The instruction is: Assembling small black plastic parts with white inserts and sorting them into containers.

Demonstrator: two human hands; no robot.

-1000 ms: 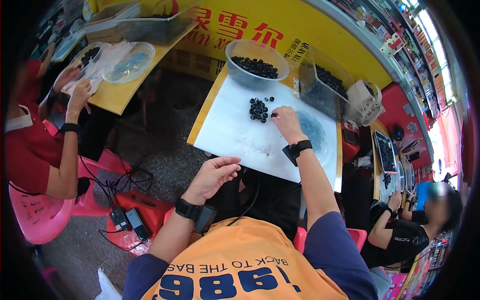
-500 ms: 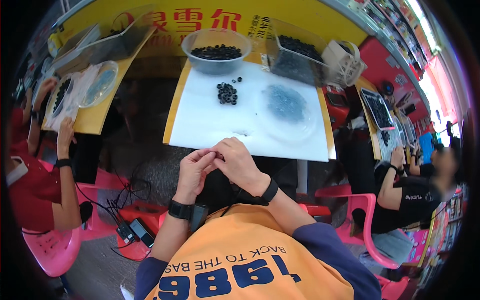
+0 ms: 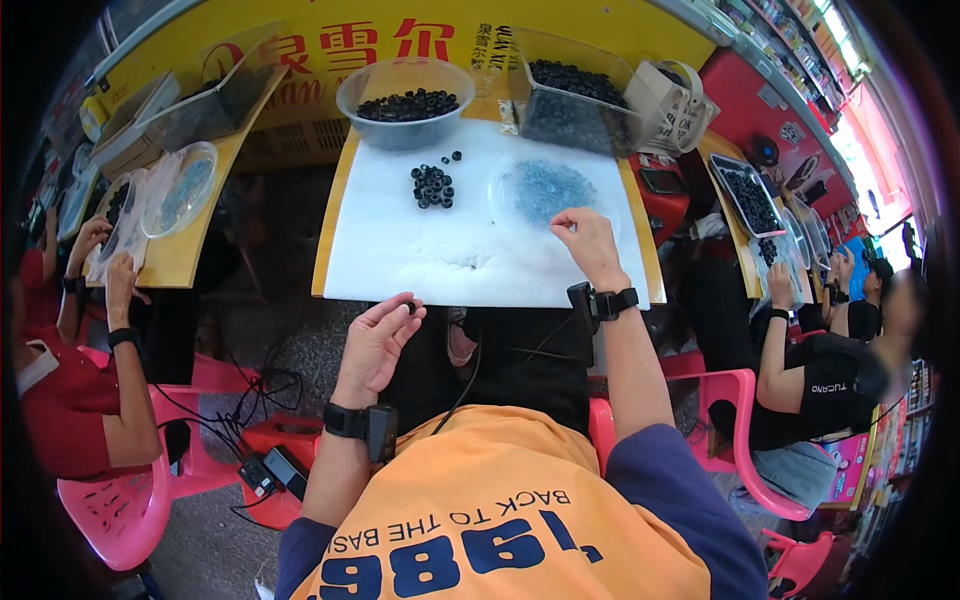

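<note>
My left hand (image 3: 375, 348) is in front of the table's near edge, thumb and forefinger closed on a small black ring-shaped piece (image 3: 410, 307). My right hand (image 3: 592, 248) reaches over the table with its fingertips pinched together. They are at the near side of a round clear dish (image 3: 497, 203) of tiny pale blue pieces (image 3: 550, 188). Whether anything is between those fingertips is too small to make out. A loose cluster of black ring-shaped pieces (image 3: 432, 187) lies on the white sheet (image 3: 385, 245), left of the dish.
Behind the cluster stands a clear bowl (image 3: 405, 132) of black pieces. A clear bin (image 3: 580, 125) of more black pieces and a cloth bag (image 3: 675, 105) are at the back right. People sit at side tables left and right, on pink chairs (image 3: 745, 420). Cables (image 3: 225, 410) lie at the lower left.
My hands have come apart. The right one has moved forward and right to the dish of blue pieces; the left, slightly lower, now shows the black piece in its fingers.
</note>
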